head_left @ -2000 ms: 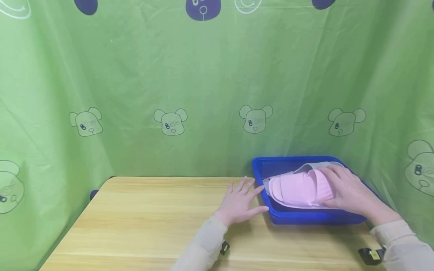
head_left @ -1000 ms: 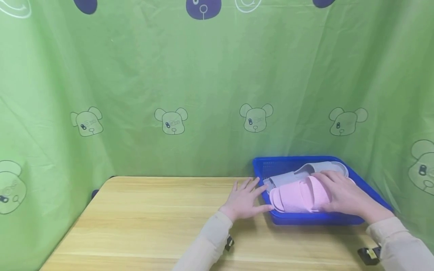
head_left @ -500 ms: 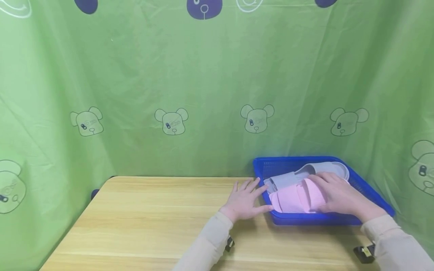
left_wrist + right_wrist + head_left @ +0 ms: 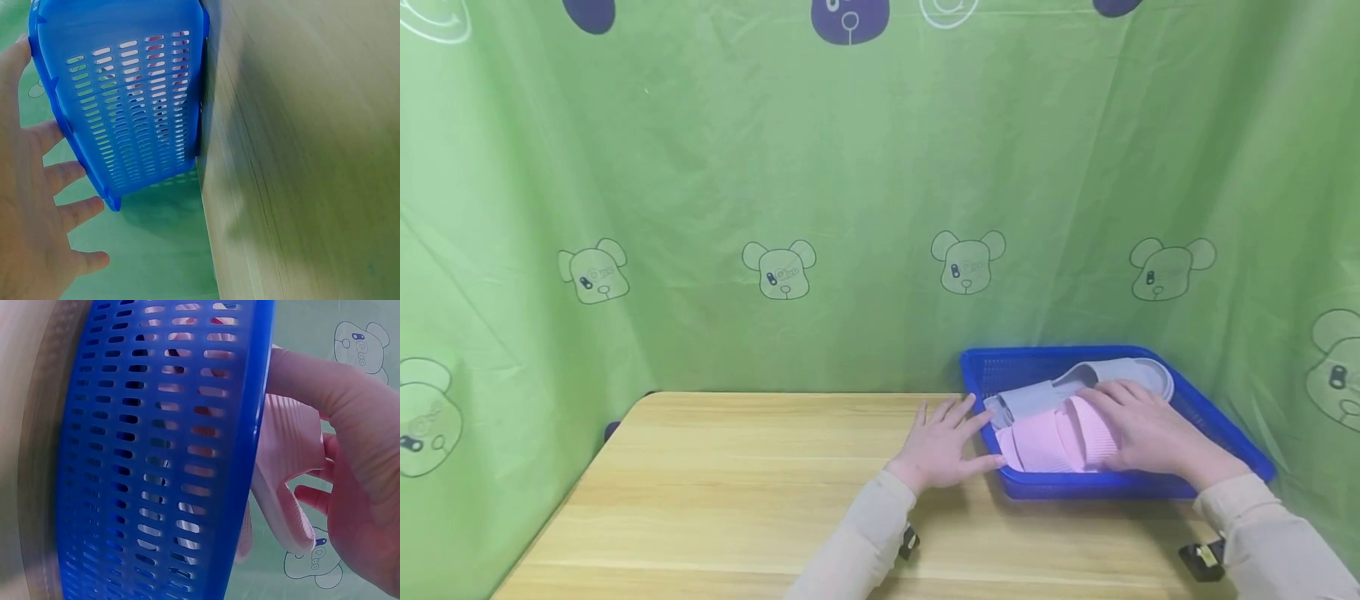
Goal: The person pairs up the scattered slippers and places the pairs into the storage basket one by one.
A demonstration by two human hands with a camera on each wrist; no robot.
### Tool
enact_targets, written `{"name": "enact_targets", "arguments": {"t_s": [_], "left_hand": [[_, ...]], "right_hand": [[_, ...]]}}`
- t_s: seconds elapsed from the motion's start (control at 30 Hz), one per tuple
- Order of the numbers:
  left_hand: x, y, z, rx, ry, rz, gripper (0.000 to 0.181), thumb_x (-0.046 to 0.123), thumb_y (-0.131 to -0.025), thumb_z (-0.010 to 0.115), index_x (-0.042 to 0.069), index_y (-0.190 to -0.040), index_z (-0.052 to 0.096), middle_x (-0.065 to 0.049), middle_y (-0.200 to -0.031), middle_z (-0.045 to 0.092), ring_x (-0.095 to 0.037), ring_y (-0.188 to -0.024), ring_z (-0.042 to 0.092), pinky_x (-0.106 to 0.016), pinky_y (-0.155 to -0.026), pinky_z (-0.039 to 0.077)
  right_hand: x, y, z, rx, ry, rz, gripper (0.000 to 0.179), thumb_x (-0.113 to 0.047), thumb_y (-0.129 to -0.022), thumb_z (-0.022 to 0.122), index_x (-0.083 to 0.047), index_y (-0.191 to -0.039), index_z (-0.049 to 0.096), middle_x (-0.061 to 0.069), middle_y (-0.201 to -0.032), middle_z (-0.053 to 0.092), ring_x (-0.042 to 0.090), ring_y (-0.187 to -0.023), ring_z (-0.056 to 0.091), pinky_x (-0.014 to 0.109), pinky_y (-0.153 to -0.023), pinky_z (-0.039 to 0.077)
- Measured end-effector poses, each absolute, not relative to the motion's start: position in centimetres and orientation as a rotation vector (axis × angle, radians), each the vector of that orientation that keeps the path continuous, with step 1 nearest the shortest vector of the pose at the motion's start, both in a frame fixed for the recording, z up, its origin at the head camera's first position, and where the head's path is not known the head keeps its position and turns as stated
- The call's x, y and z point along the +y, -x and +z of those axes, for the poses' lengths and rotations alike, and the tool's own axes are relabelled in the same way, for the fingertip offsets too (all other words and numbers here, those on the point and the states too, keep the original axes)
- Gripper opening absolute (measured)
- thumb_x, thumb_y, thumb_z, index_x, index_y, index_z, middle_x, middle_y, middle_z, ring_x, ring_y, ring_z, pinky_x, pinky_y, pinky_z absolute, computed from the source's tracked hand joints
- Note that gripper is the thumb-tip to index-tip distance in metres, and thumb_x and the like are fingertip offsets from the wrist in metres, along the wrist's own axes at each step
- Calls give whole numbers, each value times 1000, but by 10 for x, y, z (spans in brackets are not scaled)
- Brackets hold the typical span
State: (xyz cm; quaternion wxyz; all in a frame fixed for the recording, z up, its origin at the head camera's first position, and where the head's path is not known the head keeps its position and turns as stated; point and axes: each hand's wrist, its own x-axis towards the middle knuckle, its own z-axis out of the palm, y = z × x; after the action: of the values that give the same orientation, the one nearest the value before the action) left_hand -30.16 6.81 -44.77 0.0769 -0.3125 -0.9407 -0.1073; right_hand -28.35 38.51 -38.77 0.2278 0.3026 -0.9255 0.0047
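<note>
A pink ribbed slide slipper (image 4: 1041, 442) lies in the near part of a blue plastic basket (image 4: 1097, 485). My right hand (image 4: 1157, 433) grips the slipper near its strap; in the right wrist view the thumb lies on one side and curled fingers on the other. Behind it, in the same basket, rests a grey slide slipper (image 4: 1030, 400). My left hand (image 4: 936, 450) has its fingers spread, with fingertips touching the basket's left rim. The left wrist view shows those fingers (image 4: 75, 212) along the rim. The basket wall hides part of the slippers from both wrist cameras.
The basket stands at the right of a wooden table (image 4: 737, 483). A green curtain (image 4: 865, 167) with bear prints hangs behind and at both sides. Small black devices (image 4: 1202, 562) show beside the sleeves.
Over two seconds the right hand has moved the pink slipper down and toward the near wall of the basket, uncovering more of the grey slipper. The left hand has shifted slightly right.
</note>
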Motion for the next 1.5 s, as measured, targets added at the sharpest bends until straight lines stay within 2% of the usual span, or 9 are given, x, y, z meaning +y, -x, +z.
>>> {"name": "enact_targets", "arguments": {"t_s": [0.4, 0.57, 0.83, 1.1, 1.5], "left_hand": [[68, 300, -448, -2821, 929, -339, 74, 79, -89, 27, 46, -153, 10, 4, -164, 16, -22, -152, 18, -61, -118, 16], [67, 300, -448, -2821, 934, -345, 74, 79, -89, 27, 46, -153, 10, 3, -164, 16, -23, -152, 18, -60, -118, 16], [67, 300, -448, -2821, 940, -346, 73, 79, -90, 26, 46, -153, 9, 3, -164, 16, -24, -152, 18, -61, -118, 16], [67, 299, -449, -2827, 933, -362, 73, 78, -90, 27, 46, -153, 10, 4, -164, 15, -23, -152, 18, -61, -118, 16], [67, 300, -448, -2829, 928, -374, 73, 80, -89, 25, 47, -152, 10, 4, -164, 15, -24, -152, 18, -62, -118, 17]], "right_hand": [[380, 283, -390, -2493, -843, -19, 103, -39, -37, 91, -1, -127, 56, 19, -112, 61, 41, -105, 54, 62, -89, 45], [378, 281, -390, -2539, -817, -48, 106, -40, -39, 91, 1, -129, 54, 22, -114, 61, 42, -106, 54, 64, -87, 46], [370, 279, -384, -2644, -785, -42, 101, -43, -50, 89, 6, -130, 53, 25, -118, 60, 45, -110, 53, 63, -92, 46], [366, 280, -389, -2609, -737, -83, 90, -59, -67, 79, 5, -126, 58, 29, -117, 62, 46, -109, 55, 62, -93, 46], [369, 277, -398, -2666, -628, -75, 85, -63, -79, 68, 2, -132, 55, 25, -111, 63, 44, -103, 58, 61, -90, 47]]}}
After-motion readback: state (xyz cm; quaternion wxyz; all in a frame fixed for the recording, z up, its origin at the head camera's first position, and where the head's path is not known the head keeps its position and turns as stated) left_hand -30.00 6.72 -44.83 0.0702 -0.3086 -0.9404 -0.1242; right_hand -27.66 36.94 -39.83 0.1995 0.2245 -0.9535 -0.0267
